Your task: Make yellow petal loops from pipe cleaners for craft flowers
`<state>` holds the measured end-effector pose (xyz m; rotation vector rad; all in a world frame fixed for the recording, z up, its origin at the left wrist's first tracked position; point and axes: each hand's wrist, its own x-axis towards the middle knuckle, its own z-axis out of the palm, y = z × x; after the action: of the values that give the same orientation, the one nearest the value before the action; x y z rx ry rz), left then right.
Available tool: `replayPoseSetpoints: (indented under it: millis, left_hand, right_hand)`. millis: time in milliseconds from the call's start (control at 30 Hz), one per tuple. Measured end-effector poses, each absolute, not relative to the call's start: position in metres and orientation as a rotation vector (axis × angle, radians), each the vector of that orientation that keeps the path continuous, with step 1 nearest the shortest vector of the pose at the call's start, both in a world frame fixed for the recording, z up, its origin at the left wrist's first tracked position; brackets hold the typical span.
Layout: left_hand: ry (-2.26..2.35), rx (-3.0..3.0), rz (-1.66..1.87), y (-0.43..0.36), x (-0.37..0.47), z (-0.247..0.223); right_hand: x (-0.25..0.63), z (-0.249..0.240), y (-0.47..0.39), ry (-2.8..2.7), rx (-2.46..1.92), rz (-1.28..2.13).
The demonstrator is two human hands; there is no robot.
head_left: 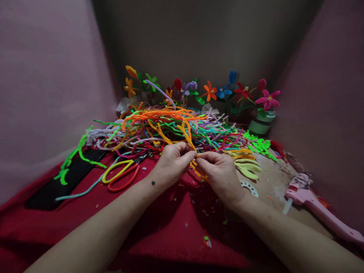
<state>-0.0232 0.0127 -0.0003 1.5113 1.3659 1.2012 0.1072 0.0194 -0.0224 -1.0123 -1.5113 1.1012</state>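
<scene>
Near the middle of the view, my left hand (176,162) and my right hand (219,172) meet at the fingertips. Both pinch an orange-yellow fuzzy stem (187,137) between thumb and fingers. Its upper part forks above the hands, and a wavy orange piece hangs below the fingertips, partly hidden by my right hand. Just behind lies a big heap of coloured fuzzy stems (170,127). Scissors (121,175) with one yellow and one red handle lie left of my left hand. Right of my right hand are pale yellow looped pieces (248,167).
A pink glue gun (308,199) rests on a brown board (269,178) at the right, near a white ring (249,188). A black flat object (45,193) lies left on the red cloth (159,235). Fuzzy flowers (210,91) stand at the back, beside a green container (261,123).
</scene>
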Motion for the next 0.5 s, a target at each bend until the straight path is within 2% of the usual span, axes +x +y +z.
replayPoseSetpoints:
  millis: [333, 500]
  left_hand:
    - [1.355, 1.586, 1.229, 0.0141, -0.023, -0.0033]
    - [1.543, 1.884, 1.184, 0.0151, -0.0246, -0.0078]
  right_hand:
    - [0.1054, -0.0164, 0.0175, -1.423, -1.033, 1.225]
    - [0.1048, -0.0154, 0.0176, -1.436, -1.043, 1.223]
